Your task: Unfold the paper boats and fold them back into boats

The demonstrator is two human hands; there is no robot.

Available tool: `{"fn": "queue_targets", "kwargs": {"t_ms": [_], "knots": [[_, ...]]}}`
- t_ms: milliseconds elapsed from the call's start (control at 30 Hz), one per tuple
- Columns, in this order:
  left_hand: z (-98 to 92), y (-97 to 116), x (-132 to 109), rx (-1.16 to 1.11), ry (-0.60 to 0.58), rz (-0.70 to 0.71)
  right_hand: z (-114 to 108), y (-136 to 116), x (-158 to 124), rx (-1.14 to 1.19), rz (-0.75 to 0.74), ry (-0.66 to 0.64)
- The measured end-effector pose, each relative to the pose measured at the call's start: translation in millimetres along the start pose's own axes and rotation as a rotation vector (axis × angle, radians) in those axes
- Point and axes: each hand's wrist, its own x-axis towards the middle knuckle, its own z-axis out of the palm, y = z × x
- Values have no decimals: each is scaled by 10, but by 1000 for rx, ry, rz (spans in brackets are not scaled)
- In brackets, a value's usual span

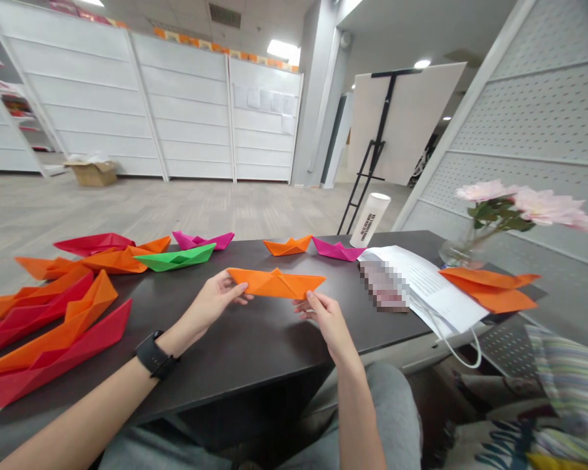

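An orange paper boat [277,284] is held level above the dark table by both my hands. My left hand [221,294] pinches its left end, thumb in front and fingers behind. At the lower right edge, my right hand [322,311] grips it between thumb and fingers. Just beyond it on the table stand a green paper boat [176,259], a magenta paper boat [204,241], a smaller orange paper boat [288,246] and another magenta boat [337,249].
Several red and orange paper boats [53,326] crowd the table's left side. On the right lie printed sheets [434,294], a blurred-out flat object [385,287], a white cable [463,359] and folded orange paper [494,290]. A white cylinder [371,220] and a flower vase [463,248] stand behind.
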Motion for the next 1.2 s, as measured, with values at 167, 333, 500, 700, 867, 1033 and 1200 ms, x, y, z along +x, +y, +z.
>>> {"fn": "queue_targets", "kwargs": {"t_ms": [167, 333, 500, 700, 867, 1033, 1200], "knots": [[2, 11, 122, 158, 22, 53, 12, 35, 173, -56, -118, 90], [7, 83, 556, 432, -21, 102, -106, -104, 683, -257, -170, -12], [28, -56, 980, 539, -9, 133, -354, -80, 1177, -499, -223, 23], [-1, -295, 1037, 663, 1, 191, -472, 158, 1276, -665, -258, 21], [11, -355, 1058, 745, 14, 296, -424, 179, 1313, -748, -350, 36], [85, -428, 1106, 792, 37, 351, -425, 208, 1356, -813, -391, 79], [82, -459, 1121, 814, 70, 389, -445, 288, 1364, -851, -376, 91]]}}
